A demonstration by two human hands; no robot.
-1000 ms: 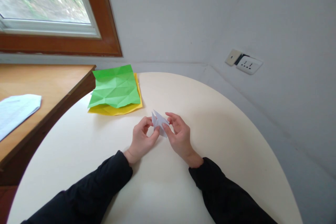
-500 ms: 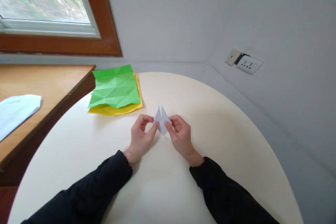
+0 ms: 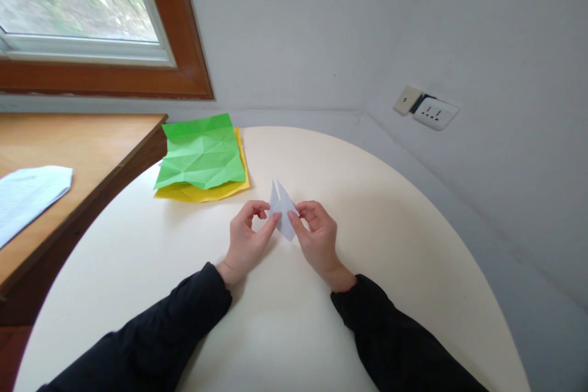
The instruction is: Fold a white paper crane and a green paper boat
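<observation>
Raised slightly and turned more upright since the earlier frame, the folded white paper [image 3: 282, 211] is being pinched at frame centre between left hand [image 3: 248, 242] and right hand [image 3: 316, 239] — a crease is seemingly being set; next, firm pressing along the fold is being called for.

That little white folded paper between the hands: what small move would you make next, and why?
Probably press the two upright points together and crease them. The white folded paper is pinched from both sides, by the left hand and the right hand, just above the round table. Its two tips stand slightly apart, so the fold looks unfinished.
</observation>
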